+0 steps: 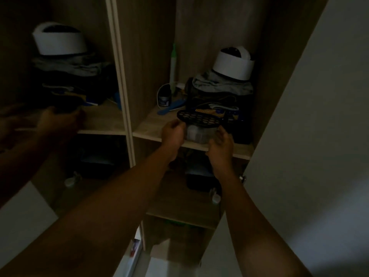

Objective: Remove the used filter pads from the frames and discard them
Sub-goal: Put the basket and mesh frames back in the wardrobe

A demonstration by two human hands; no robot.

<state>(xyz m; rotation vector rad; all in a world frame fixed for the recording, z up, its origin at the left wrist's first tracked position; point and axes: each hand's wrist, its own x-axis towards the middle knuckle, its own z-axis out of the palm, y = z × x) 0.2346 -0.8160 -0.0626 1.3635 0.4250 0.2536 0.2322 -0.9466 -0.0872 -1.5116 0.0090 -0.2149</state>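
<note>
A black frame [201, 117] with honeycomb holes is held level over the front edge of a wooden shelf [147, 127] in a dim wardrobe. Right under the frame sits a grey, pale block [196, 133] that looks like a filter pad or a clear tub; the dark hides which. My left hand [172, 132] pinches the frame's left end with curled fingers. My right hand [220, 144] curls round the right side of the grey block, under the frame's right end.
Behind the frame lie folded dark clothes [219, 96] with a white cap [232, 65] on top, a blue comb [171, 106], a dark jar [164, 96] and a tall tube [173, 64]. A mirror panel [60, 86] on the left reflects the shelf. A white door [319, 116] stands right.
</note>
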